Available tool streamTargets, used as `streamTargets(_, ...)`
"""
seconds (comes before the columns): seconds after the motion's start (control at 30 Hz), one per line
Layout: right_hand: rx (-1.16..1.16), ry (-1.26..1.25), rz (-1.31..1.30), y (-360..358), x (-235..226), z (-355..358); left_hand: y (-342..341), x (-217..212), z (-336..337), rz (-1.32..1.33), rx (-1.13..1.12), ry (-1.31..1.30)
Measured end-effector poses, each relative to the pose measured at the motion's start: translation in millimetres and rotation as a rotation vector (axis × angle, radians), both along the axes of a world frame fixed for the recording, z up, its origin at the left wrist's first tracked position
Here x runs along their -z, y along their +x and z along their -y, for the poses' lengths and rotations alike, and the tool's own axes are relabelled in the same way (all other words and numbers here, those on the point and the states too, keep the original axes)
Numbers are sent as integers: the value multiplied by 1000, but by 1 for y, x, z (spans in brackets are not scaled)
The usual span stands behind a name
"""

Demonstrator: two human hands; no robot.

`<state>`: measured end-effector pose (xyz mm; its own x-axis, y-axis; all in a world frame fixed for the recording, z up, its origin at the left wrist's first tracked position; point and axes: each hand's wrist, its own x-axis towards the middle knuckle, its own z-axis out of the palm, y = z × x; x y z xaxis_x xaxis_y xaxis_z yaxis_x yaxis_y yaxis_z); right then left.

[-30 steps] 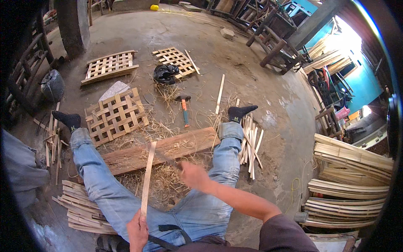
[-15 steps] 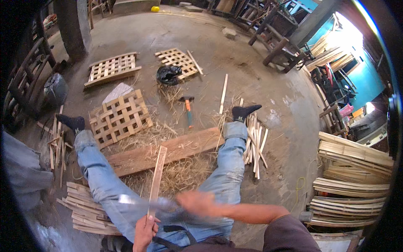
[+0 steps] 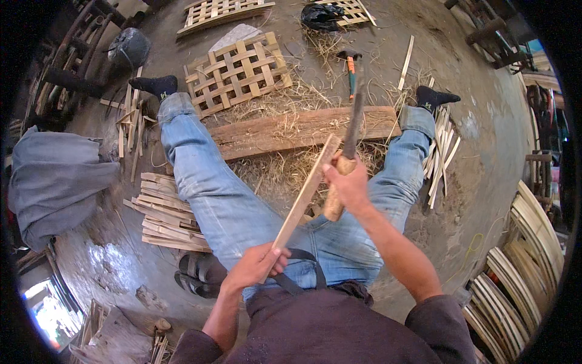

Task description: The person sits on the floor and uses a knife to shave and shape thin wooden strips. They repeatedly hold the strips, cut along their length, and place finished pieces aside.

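Note:
My left hand (image 3: 257,266) is closed around the near end of a flat bamboo strip (image 3: 306,197), which slants up and to the right above my lap. In my right hand (image 3: 350,182) is a long-bladed knife (image 3: 354,115), gripped by its thick wooden handle, with the dark blade pointing away from me. The right thumb is beside the strip's far end; whether it touches is unclear. Beyond them a wooden plank (image 3: 273,134) lies across the floor between my outstretched legs, with curly shavings (image 3: 291,167) around it.
A woven lattice panel (image 3: 239,76) and a hammer (image 3: 351,79) lie past the plank. Cut strips (image 3: 167,212) are stacked by my left leg, others (image 3: 441,155) near my right foot. Sandals (image 3: 200,276) and a grey cloth (image 3: 57,182) are at left, strip bundles (image 3: 506,303) at right.
The view has tilted down. My right hand, blurred low beside the strip before with the blade pointing left, is now at the strip's far end, blade pointing away. The strip leans further right.

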<state>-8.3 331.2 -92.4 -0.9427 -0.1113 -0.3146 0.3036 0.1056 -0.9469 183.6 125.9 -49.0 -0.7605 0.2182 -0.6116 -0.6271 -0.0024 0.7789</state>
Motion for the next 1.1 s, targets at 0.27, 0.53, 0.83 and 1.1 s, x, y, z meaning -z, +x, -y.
streamTargets(0.27, -626, 522, -376, 49, -43, 15, -47, -14, -18, 62, -183, -201)
streamTargets(0.53, -774, 885, -378, 33, -50, -54, -31, -18, -18, 111, -105, -182)
streamTargets(0.83, -750, 842, -480, 24, -37, -65, -19, -14, -30, 32, -159, -216)
streamTargets(1.1, -883, 744, -425, 51, -34, -46, -13, 8, -25, 111, -118, -9)
